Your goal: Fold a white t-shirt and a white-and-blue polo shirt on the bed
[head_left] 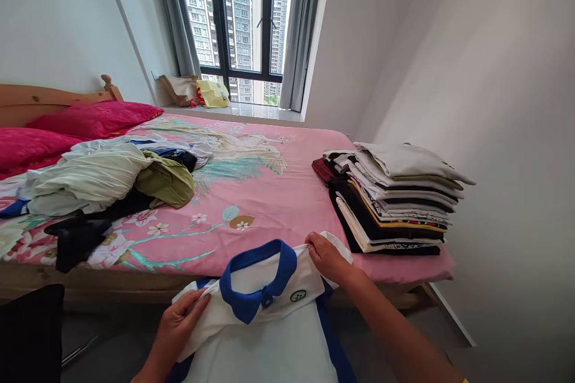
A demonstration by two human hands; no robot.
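Observation:
A white polo shirt [265,347] with a blue collar, blue side panels and a round green badge hangs in front of me at the bed's edge, its front facing up toward me. My left hand [177,326] is closed on its shoulder at the left, thumb on top. On the other shoulder, my right hand [327,256] pinches the cloth near the sleeve. Between the two hands the collar stands spread, its button placket in the middle. The shirt's lower part runs out of the picture at the bottom.
On the pink flowered bed [287,203], a stack of folded clothes [399,203] stands at the right and a loose heap of clothes [103,173] lies at the left. Red pillows [99,119] rest behind. A dark chair-like object [31,335] is at lower left. Bags [213,94] sit on the windowsill.

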